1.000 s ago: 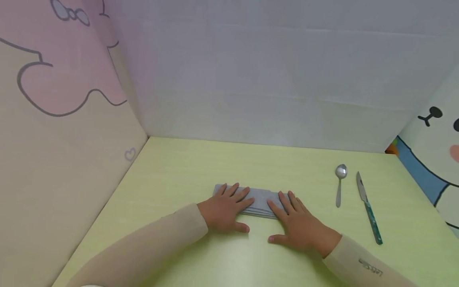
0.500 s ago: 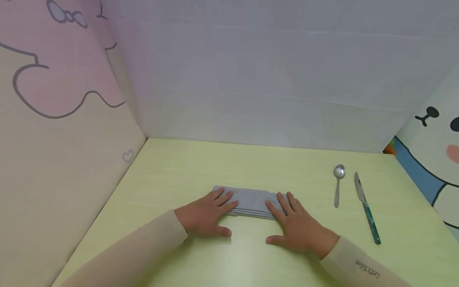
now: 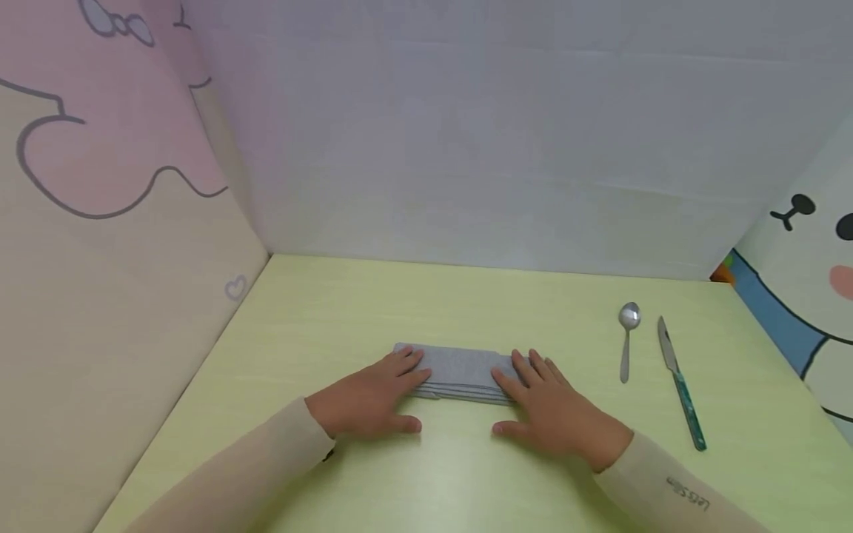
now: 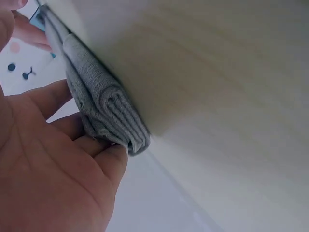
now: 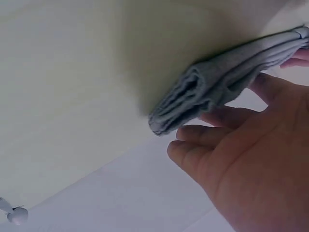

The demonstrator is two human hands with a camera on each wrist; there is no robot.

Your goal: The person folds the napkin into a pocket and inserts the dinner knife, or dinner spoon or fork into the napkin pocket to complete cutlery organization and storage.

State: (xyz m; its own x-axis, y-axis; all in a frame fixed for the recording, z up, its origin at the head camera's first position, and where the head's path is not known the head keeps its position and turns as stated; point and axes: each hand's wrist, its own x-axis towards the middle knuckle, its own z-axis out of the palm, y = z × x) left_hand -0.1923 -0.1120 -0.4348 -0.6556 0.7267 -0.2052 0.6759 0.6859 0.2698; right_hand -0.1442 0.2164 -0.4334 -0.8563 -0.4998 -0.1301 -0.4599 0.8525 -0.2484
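A grey cloth (image 3: pixel 460 366), folded into a narrow strip of several layers, lies on the table in the head view. My left hand (image 3: pixel 373 396) rests its fingers on the cloth's left end, thumb pointing out over the table. On the right end lie the fingers of my right hand (image 3: pixel 556 414), spread and nearly straight. The left wrist view shows the rolled layers at the end of the cloth (image 4: pixel 106 96) above the fingers of that hand. From the right wrist, the cloth's other folded end (image 5: pixel 193 92) appears against the fingertips.
To the right of the cloth lie a spoon (image 3: pixel 627 333) and a knife (image 3: pixel 681 385) with a green handle, side by side on the pale yellow table (image 3: pixel 333 311). A white wall (image 3: pixel 500 163) closes off the back, with printed panels left and right.
My left hand has slid left along the cloth towards its left end, uncovering more of its middle. The right hand stays almost in place on the right end.
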